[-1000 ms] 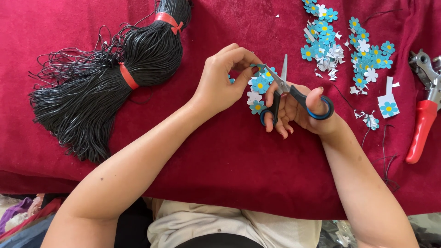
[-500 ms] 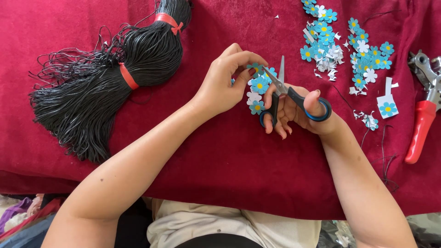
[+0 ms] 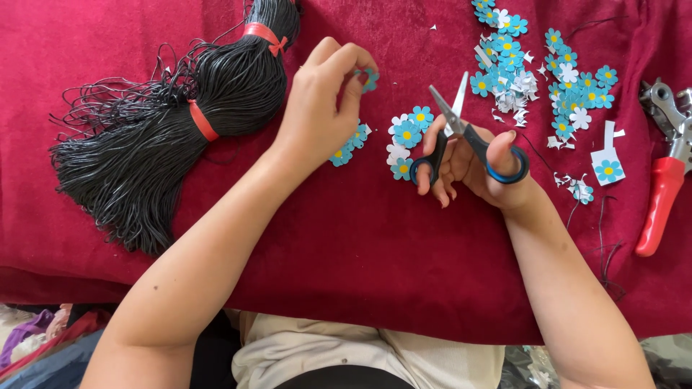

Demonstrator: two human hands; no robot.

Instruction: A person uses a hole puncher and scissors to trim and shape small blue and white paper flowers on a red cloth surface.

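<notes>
My left hand (image 3: 317, 108) pinches one small blue paper flower (image 3: 369, 78) between thumb and fingertips, lifted just above the red cloth surface (image 3: 346, 238), while my right hand (image 3: 479, 162) grips the scissors (image 3: 461, 130), blades apart. A little cluster of flowers (image 3: 407, 140) lies between my hands, partly hidden by my left palm. A black cord bundle (image 3: 180, 122) lies left, more flowers and scraps (image 3: 533, 72) are scattered right, and the red-handled punch pliers (image 3: 667, 173) are cut off at the edge.

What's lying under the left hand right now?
Under the left hand, a few blue paper flowers show on the red cloth. The palm hides whether more lie beneath.
</notes>
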